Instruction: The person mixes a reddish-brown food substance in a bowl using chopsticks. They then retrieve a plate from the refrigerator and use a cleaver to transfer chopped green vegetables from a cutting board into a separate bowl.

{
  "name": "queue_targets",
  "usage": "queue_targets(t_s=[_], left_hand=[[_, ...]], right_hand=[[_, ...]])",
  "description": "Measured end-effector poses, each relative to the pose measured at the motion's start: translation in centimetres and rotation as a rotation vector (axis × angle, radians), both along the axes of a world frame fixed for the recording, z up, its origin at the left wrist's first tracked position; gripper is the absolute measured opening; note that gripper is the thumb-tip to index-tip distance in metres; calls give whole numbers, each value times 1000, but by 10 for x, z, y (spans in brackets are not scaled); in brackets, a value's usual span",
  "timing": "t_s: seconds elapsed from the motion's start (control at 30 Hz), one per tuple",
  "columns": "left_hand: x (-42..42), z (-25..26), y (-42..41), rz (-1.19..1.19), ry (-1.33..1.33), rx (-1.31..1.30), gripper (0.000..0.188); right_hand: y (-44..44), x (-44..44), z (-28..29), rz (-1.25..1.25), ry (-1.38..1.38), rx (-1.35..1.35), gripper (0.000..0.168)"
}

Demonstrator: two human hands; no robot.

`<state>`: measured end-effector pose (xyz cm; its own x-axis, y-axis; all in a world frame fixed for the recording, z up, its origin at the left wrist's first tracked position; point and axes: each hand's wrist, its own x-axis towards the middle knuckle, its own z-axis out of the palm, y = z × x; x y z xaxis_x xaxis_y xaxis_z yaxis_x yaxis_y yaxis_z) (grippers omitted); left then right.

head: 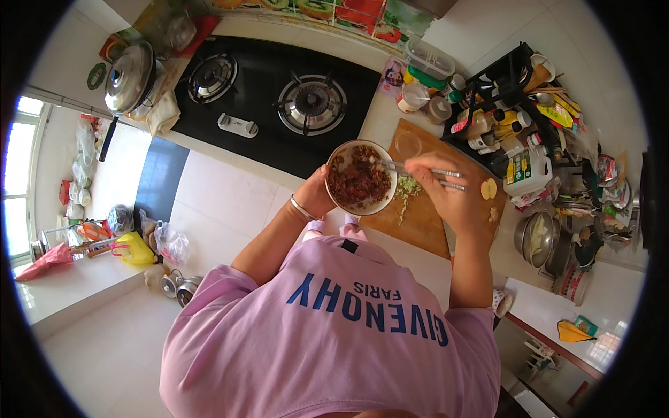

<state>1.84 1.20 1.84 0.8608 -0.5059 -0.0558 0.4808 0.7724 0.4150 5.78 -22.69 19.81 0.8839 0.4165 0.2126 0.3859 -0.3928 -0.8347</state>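
Note:
My left hand, with a bangle at its wrist, grips the rim of a white bowl holding a dark red-brown chunky mixture. In my right hand is a pair of metal chopsticks, their tips in the mixture at the bowl's upper right. Beneath and beside the bowl lies a wooden cutting board with chopped pale green pieces. A cut piece of a round fruit or vegetable and a small pale lump rest near the board's right edge.
A black two-burner gas stove lies beyond the bowl. Jars, a rack of bottles, a white jug and metal bowls crowd the right side. A lidded pan stands at the left, its handle sticking out.

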Motion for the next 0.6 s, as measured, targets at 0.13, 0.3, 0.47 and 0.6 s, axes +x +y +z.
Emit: queue_targets(t_s=[0.13,0.3,0.47,0.6], left_hand=[[-2,-1,-2,37,0,-21,101],[-2,-6,-1,35,85,-66,98],[-4,2,-10,17,105,-48,99],[-4,-4,-6,33,59,-39,98]], right_hand=[[-14,8,-15,-25,-35,-52,8],[-8,-13,-18,83,-32,-103,8],[10,5,-28,82,-157,26,8],[-9,3,-18,52,-45,-99,9]])
